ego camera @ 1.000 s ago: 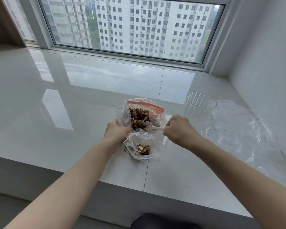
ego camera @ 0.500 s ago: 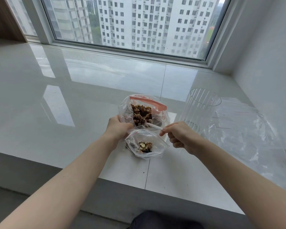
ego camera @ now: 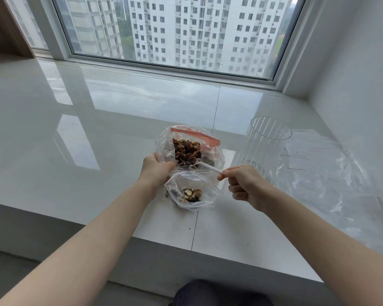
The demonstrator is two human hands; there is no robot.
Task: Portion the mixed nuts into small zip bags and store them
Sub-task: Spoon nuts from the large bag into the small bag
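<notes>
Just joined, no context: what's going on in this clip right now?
A person is portioning mixed nuts at a tiled window ledge. The right hand holds a white spoon whose bowl is in the nuts of the large zip bag. The left hand grips the plastic where that bag meets the small zip bag, which sits open with only a little pile of nuts in it. A clear ribbed cup and loose plastic bags lie to the right.

Small zip bag [ego camera: 191,189] lies before the big nut bag [ego camera: 187,146]; cup [ego camera: 262,144] stands right.
</notes>
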